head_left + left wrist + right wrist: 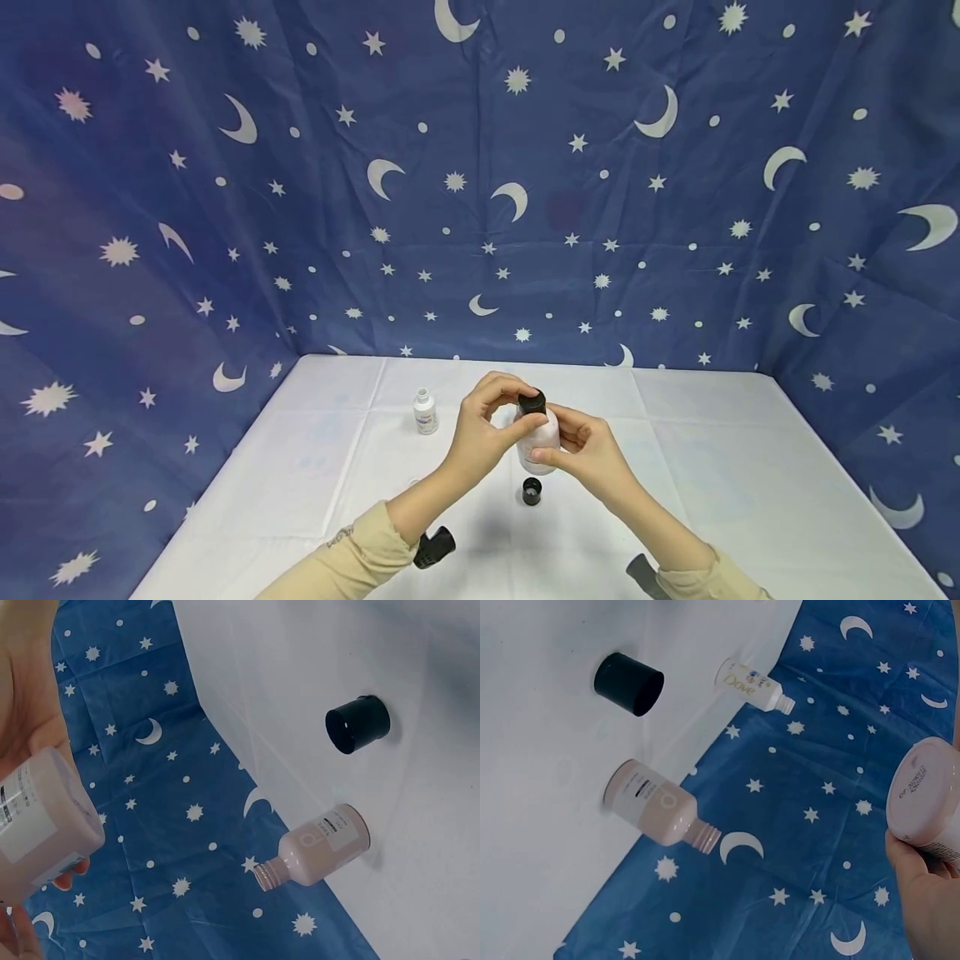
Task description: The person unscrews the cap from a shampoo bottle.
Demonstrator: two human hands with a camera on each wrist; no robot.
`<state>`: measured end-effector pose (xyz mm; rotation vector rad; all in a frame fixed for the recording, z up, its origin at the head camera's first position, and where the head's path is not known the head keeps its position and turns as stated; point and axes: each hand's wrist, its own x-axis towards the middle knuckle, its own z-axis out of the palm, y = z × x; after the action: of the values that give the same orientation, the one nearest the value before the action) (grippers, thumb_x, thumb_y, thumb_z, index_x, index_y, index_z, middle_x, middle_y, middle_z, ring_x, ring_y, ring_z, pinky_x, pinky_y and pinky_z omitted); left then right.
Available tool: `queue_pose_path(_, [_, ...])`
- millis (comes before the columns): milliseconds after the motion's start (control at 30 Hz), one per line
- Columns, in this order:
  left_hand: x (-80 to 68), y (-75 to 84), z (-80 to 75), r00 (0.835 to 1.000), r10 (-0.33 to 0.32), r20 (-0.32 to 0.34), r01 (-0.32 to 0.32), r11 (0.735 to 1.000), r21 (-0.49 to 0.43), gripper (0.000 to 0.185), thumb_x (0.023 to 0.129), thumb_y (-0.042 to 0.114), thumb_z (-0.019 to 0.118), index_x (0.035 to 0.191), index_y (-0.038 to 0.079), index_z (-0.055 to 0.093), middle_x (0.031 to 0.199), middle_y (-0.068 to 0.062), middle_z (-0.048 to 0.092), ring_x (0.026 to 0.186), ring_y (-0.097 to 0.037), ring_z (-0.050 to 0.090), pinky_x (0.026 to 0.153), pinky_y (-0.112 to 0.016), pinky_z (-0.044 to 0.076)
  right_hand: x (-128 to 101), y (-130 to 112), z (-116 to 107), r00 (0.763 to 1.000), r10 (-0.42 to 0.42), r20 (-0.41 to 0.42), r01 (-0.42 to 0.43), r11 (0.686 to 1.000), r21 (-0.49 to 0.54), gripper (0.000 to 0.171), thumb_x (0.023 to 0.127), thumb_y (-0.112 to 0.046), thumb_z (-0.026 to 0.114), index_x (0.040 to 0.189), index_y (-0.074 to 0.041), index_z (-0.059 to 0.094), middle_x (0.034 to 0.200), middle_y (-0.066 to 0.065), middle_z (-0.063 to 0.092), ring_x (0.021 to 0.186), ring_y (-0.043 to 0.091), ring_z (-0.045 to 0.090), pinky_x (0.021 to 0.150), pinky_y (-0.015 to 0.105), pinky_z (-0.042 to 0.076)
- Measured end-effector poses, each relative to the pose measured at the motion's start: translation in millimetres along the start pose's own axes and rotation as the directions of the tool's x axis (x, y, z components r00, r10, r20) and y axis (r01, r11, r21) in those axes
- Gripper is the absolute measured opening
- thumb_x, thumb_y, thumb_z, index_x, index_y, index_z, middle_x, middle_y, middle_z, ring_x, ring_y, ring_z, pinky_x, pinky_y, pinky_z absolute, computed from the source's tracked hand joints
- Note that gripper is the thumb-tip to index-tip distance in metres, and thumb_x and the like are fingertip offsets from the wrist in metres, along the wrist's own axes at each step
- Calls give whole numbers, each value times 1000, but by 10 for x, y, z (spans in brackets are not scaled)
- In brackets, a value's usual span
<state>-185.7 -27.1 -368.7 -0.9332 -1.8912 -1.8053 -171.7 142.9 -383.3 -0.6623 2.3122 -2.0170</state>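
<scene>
Sleeves: my two beige sleeves came in at the bottom of the head view, left one lower left, right one lower right.
Loose cap: a black cap (532, 491) lay on the white table (750, 467) just below my hands, centre of the frame, its open end showing.
Right hand: my right hand (581, 446) wrapped the body of the pale pink bottle (542, 437) from the right, thumb across its front.
Left hand: my left hand (480, 429) came from the left, fingers curled narrow over the black cap on top (532, 403), pinching it.
Bottle place: held above the table at frame centre, between both hands.
Key relation: the bottle's long axis stood nearly upright, cap end up; the cap sat directly under my left fingertips, so the left hand was nearer the cap and the right nearer the base.
Farther back: a small white bottle (425, 412) stood uncapped, left of my hands, apart from them.
Second pink bottle: seen only from the wrists, uncapped (660, 804); its place in the head view I cannot tell.
Backdrop: blue cloth with moons and stars (480, 167) filled the upper frame.
</scene>
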Motion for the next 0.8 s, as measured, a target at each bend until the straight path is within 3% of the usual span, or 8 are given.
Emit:
queue_pose_path(167, [19,-13,-27,999,32,28,-33,999,24,43,85,28,69,117,0,62,115,-16,55,109,-7,52,97,-28,49,-6,-1,-21,1000,0,-10,0,1000,-14,59,78,-4,75,127,14,49,123,32,56,99,-2,63,88,20,52])
queue_pose_path(300, [62,10,-112,988,24,154,-26,1000,12,51,99,36,45,134,-1,49,140,-17,46,130,-16,43,108,-33,40,-6,14,-41,999,23,-26,-23,999,-28,59,78,-5,75,128,13,49,124,31,57,102,1,62,91,23,52])
queue_pose_path(400, [94,21,-196,953,-37,302,40,999,-3,46,104,24,33,143,0,36,152,-15,32,140,-23,32,114,-33,32,6,30,-53,999,40,-27,-41,999,-32,60,78,-6,75,128,12,49,125,30,57,104,5,63,92,25,52])
queue_pose_path(500, [133,21,-249,895,-98,435,108,994,1,45,104,14,31,146,0,29,154,-14,26,143,-26,24,117,-33,26,12,42,-63,999,48,-19,-48,999,-20,60,78,-7,75,129,12,49,125,30,56,107,10,63,93,26,51])
queue_pose_path(567, [154,5,-267,865,-124,486,134,991,15,43,103,10,32,145,-1,31,153,-14,29,142,-26,26,117,-31,26,10,49,-62,999,52,-13,-53,998,-17,61,79,-8,75,129,12,48,125,30,56,108,11,63,93,25,51])
queue_pose_path(667, [182,-26,-269,851,-124,511,136,991,13,40,102,8,35,141,-3,38,147,-17,38,139,-27,33,115,-28,30,0,60,-56,998,64,-7,-64,998,2,62,79,-8,75,130,13,47,126,31,55,106,6,62,93,23,51])
queue_pose_path(800, [220,-61,-244,859,-92,503,121,992,-25,39,101,9,40,136,-7,43,138,-22,48,132,-31,43,111,-27,35,0,72,-63,999,44,-5,-44,999,19,62,79,-5,74,131,14,45,126,32,54,102,-1,62,91,21,51])
